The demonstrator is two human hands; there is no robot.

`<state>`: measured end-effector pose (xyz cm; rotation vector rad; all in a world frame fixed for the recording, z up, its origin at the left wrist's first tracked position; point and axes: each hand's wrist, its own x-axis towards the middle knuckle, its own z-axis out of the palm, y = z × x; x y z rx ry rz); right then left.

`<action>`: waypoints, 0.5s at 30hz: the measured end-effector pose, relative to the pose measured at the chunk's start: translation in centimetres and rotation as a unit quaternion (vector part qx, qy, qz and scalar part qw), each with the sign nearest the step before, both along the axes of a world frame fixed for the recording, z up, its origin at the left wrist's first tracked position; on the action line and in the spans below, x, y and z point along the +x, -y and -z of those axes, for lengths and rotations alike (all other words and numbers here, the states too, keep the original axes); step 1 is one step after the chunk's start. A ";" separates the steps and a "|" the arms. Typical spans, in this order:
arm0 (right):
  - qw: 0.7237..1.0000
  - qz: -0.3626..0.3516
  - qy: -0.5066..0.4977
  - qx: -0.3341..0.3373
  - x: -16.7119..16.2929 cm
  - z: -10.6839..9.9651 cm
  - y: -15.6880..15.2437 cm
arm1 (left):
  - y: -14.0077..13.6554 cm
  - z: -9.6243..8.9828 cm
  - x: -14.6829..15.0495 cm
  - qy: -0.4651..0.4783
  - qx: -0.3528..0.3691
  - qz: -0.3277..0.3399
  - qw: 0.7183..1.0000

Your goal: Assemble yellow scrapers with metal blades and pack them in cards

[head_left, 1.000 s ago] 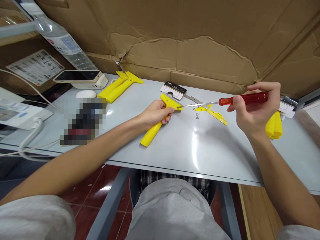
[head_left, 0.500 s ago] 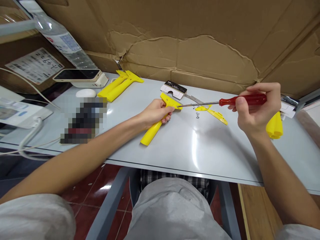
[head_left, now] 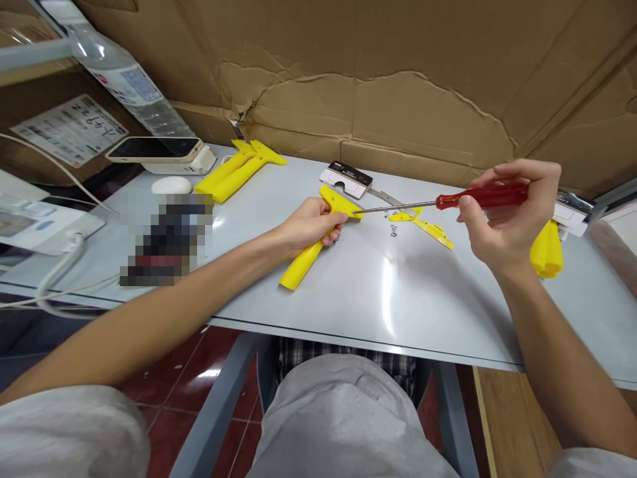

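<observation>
My left hand (head_left: 317, 226) is closed around the neck of a yellow T-shaped plastic scraper (head_left: 302, 264), just under its wide head. In my right hand (head_left: 515, 216) is a screwdriver (head_left: 482, 197) with a red handle, held nearly level. Its thin metal shaft points left, and the tip meets the scraper's head near its right end, at what looks like a screw hole. Small screws (head_left: 393, 230) lie on the table right of the scraper. Close to them are loose yellow plastic pieces (head_left: 434, 234) and a metal blade (head_left: 385, 197).
A black-and-white card package (head_left: 347, 178) lies behind the scraper. More yellow scrapers (head_left: 239, 169) rest at the back left, and yellow handles (head_left: 546, 252) at the right. A phone (head_left: 153, 150), white mouse (head_left: 171, 185) and plastic bottle (head_left: 130, 83) are left. Cardboard (head_left: 308, 113) walls the back.
The fingers and thumb of my right hand have shifted slightly left along the screwdriver handle. My left hand and the scraper have stayed in place.
</observation>
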<state>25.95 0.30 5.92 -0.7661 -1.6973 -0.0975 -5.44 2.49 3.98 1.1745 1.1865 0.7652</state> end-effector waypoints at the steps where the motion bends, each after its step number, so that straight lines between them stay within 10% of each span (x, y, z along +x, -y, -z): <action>1: 1.000 0.012 -0.001 0.003 0.0 0.0 -0.1 | 0.0 0.0 0.0 -0.001 0.000 0.001 1.000; 15: 0.998 0.068 -0.010 0.009 0.2 -0.1 0.1 | -0.1 0.0 -0.1 0.006 0.005 0.006 1.000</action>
